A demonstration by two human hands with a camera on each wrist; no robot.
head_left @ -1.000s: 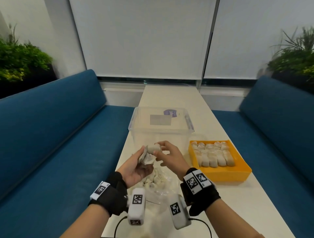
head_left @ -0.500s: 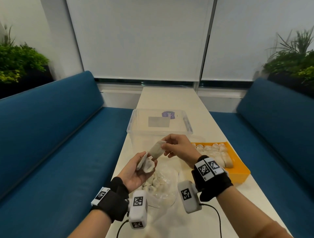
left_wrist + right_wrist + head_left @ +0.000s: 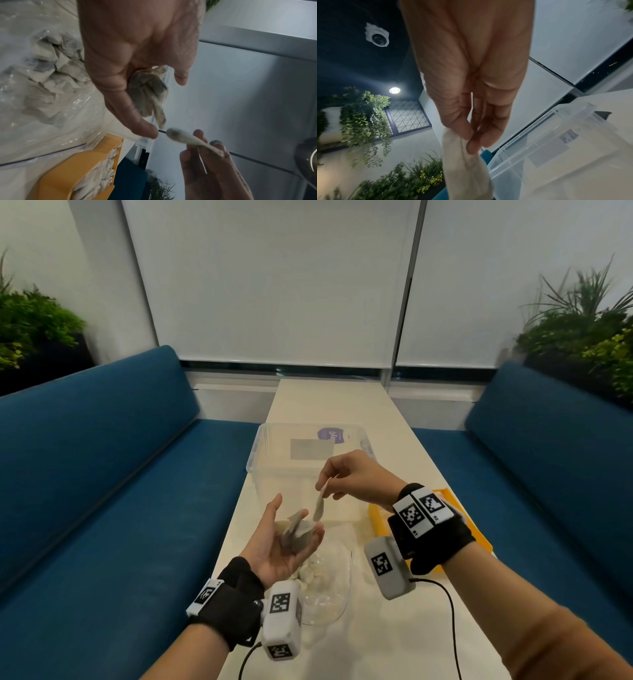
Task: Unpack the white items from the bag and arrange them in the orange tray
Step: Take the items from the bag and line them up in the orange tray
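Note:
My left hand point(image 3: 297, 517) is palm up over the table, and a small bunch of white sachets point(image 3: 297, 531) rests on its relaxed fingers. In the left wrist view the same bunch point(image 3: 147, 93) lies across my left hand point(image 3: 164, 106). My right hand point(image 3: 325, 485) pinches a single white sachet point(image 3: 319, 506) by its top, and it hangs just above the bunch. The clear bag point(image 3: 327, 580) lies on the table under my left hand with several white sachets inside. The orange tray point(image 3: 481, 530) is largely hidden behind my right wrist. Rows of sachets point(image 3: 102, 170) fill the tray point(image 3: 68, 169).
A clear plastic bin point(image 3: 308, 453) stands on the narrow white table point(image 3: 387, 638) just beyond my hands. Blue benches point(image 3: 102, 474) run along both sides. Cables trail from both wrist cameras over the near table.
My right hand has drawn one sachet out of the bunch and lifted it up and to the right. My left hand has flattened out, palm up, under the rest.

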